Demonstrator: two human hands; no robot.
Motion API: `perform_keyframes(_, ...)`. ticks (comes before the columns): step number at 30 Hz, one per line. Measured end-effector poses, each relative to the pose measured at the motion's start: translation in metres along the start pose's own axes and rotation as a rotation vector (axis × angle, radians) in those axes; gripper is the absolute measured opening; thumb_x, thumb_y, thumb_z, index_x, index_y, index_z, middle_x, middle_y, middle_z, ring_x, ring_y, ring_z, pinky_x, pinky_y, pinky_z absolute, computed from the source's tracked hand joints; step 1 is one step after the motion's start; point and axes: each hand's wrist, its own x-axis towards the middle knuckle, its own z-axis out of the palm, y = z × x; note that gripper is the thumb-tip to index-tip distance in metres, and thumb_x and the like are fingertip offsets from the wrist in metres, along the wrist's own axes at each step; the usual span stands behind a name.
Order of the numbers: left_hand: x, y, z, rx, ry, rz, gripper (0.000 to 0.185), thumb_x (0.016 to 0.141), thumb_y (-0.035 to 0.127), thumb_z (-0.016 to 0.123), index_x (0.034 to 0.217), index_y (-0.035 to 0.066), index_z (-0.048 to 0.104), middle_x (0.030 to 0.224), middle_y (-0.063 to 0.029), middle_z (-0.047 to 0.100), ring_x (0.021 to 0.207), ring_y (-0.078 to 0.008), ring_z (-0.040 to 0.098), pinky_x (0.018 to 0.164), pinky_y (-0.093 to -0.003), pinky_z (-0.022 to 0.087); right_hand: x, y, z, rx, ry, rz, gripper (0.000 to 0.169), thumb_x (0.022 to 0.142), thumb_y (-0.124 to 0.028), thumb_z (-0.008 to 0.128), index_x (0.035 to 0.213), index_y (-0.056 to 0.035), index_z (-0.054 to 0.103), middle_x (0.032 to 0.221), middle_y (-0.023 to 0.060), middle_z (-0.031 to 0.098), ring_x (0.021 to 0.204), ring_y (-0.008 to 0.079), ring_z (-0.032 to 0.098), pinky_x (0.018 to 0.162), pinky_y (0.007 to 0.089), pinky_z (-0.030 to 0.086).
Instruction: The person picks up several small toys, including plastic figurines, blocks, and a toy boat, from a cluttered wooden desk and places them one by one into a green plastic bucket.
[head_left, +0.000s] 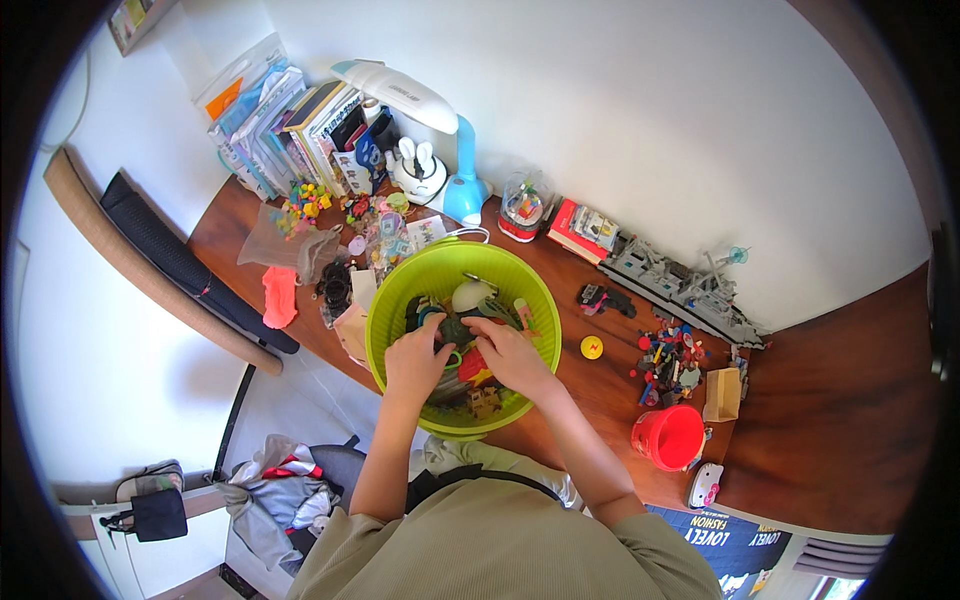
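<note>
A large lime-green plastic bucket (465, 251) stands before me at the desk's front edge, holding mixed toys and small items. Both my hands reach into it. My left hand (416, 356) and my right hand (510, 356) meet by their fingertips at a dark green object (454, 330), whose kind I cannot tell. Behind it in the bucket lies a white rounded item (472, 295). A red and yellow piece (472, 367) is below my right fingers, and a tan blocky toy (484, 402) lies near the bucket's front wall.
On the wooden desk (585, 390) stand a blue and white lamp (465, 199), a row of books (300, 135), a grey toy-brick ship (682, 289) and a red bucket (667, 438). Loose bricks (675, 360) lie at the right, beads and a mesh bag (292, 244) at the left.
</note>
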Motion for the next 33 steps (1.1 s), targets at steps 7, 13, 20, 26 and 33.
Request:
perform_keyframes(7,-0.002,-0.006,0.007,0.051,-0.054,-0.005,0.036,0.079,0.013,0.059,0.115,0.014,0.053,0.091,-0.0084,0.066,0.08,-0.0305,0.063,0.066,-0.0416,0.049,-0.001,0.0,0.002,-0.105,-0.001,-0.02,0.029,0.087,-0.017,0.046,0.115,-0.0123,0.055,0.096,0.012,0.064,0.092,0.0295,0.059,0.084,0.0454,0.038)
perform_keyframes(13,-0.001,-0.005,0.006,0.05,0.075,0.081,0.028,0.082,0.01,0.052,0.109,0.013,0.057,0.093,-0.0103,0.064,0.077,-0.0309,0.063,0.065,-0.0415,0.05,-0.002,-0.007,0.0,-0.152,0.038,-0.031,0.026,0.087,-0.017,0.048,0.109,-0.0129,0.059,0.092,0.0114,0.065,0.09,0.0284,0.06,0.083,0.0454,0.038)
perform_keyframes(20,-0.007,0.016,-0.016,-0.207,0.305,0.074,0.02,0.081,0.009,0.057,0.101,0.011,0.062,0.088,-0.0072,0.065,0.07,-0.0226,0.063,0.062,-0.0338,0.049,0.001,-0.013,-0.009,0.246,0.129,-0.064,0.022,0.087,-0.004,0.048,0.105,-0.0052,0.061,0.089,0.0112,0.065,0.084,0.0205,0.063,0.076,0.0327,0.046)
perform_keyframes(26,-0.029,0.037,-0.027,-0.398,0.336,0.129,0.023,0.081,0.005,0.058,0.104,0.011,0.062,0.086,-0.0072,0.065,0.067,-0.0195,0.063,0.062,-0.0297,0.05,-0.02,-0.018,-0.02,0.474,0.326,-0.221,0.021,0.09,0.003,0.043,0.1,-0.0004,0.062,0.086,0.0076,0.065,0.08,0.013,0.062,0.074,0.0245,0.047)
perform_keyframes(33,-0.054,0.07,-0.024,-0.499,0.251,0.208,0.022,0.082,-0.001,0.056,0.103,0.005,0.061,0.085,-0.0099,0.066,0.073,-0.0188,0.066,0.066,-0.0264,0.05,-0.075,-0.003,-0.025,0.705,0.455,-0.151,0.02,0.09,0.003,0.044,0.094,0.0009,0.063,0.089,0.0061,0.063,0.078,0.0117,0.056,0.074,0.024,0.045)
